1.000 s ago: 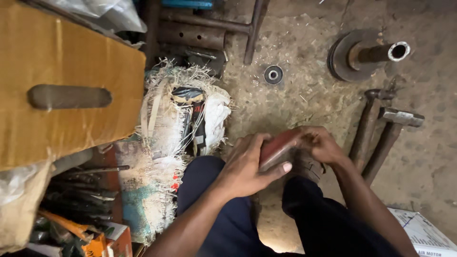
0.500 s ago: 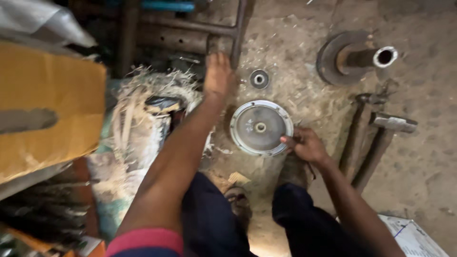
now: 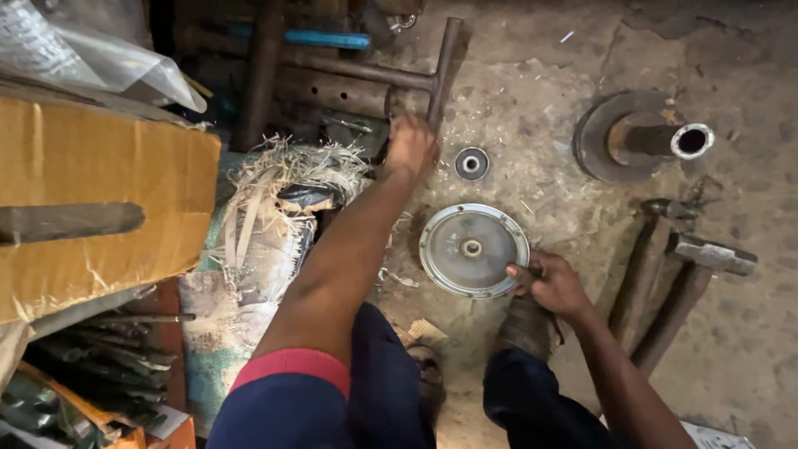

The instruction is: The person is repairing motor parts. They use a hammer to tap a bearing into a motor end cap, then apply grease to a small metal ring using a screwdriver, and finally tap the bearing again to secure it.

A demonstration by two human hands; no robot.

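Note:
A round grey metal disc (image 3: 465,249) with a small centre hub lies flat on the dirt floor between my knees. My right hand (image 3: 553,283) pinches its right rim. My left arm stretches forward, and my left hand (image 3: 411,143) is curled around the lower end of a rusty T-shaped metal bar (image 3: 445,66). A small ring-shaped bearing (image 3: 471,163) rests on the floor just right of that hand, above the disc.
Two hammers (image 3: 682,283) lie at the right, below a heavy flanged pipe piece (image 3: 640,137). A frayed sack bundle (image 3: 266,224) and a cardboard box (image 3: 100,199) fill the left. Rusty pipes (image 3: 332,87) lie at the top. My shoe (image 3: 524,328) is beside the disc.
One second ago both hands held a reddish-brown object at my lap. Now the disc lies on the floor, the right hand is at its rim, and the left hand has reached forward to the bar.

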